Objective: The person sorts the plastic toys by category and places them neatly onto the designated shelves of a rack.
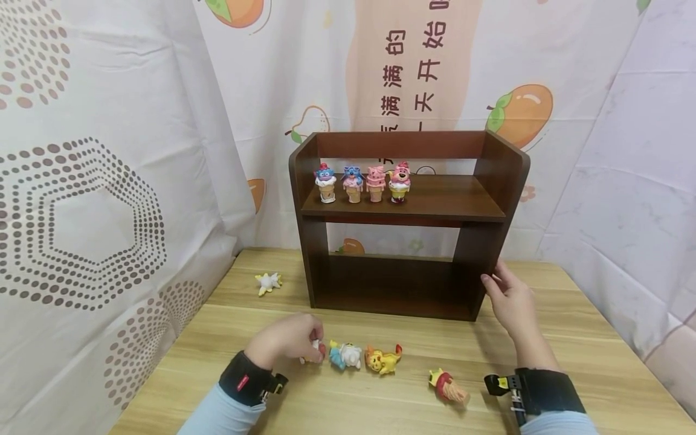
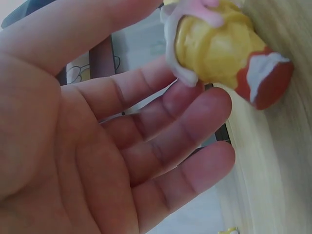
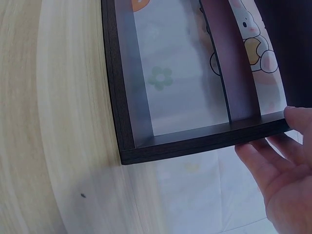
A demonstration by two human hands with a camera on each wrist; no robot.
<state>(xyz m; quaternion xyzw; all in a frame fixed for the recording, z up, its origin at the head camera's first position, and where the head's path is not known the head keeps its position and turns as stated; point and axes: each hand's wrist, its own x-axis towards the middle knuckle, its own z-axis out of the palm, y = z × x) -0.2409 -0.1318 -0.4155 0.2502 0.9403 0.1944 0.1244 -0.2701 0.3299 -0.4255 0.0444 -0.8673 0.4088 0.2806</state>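
My left hand [image 1: 290, 338] is at the table's front left, pinching a small ice-cream-cone figurine [image 2: 219, 46] by its upper end. That toy has a yellow cone with pink and white on top and a red-and-white base; in the head view the fingers partly cover it. My right hand [image 1: 510, 301] grips the right side panel of a dark brown two-tier shelf [image 1: 391, 308], thumb on one face and fingers on the other. To the right of the left hand lie a blue-and-white figurine [image 1: 345, 355], a yellow-orange figurine [image 1: 382, 360] and a red-and-yellow cone figurine [image 1: 450, 387].
Several cone figurines stand in a row on the upper tier's left half, among them a blue one [image 1: 326, 184] and a pink one [image 1: 399, 183]. A white-and-yellow figurine [image 1: 268, 283] lies left of the shelf. Patterned cloth [image 1: 109, 211] hangs around the wooden table [image 1: 228, 338].
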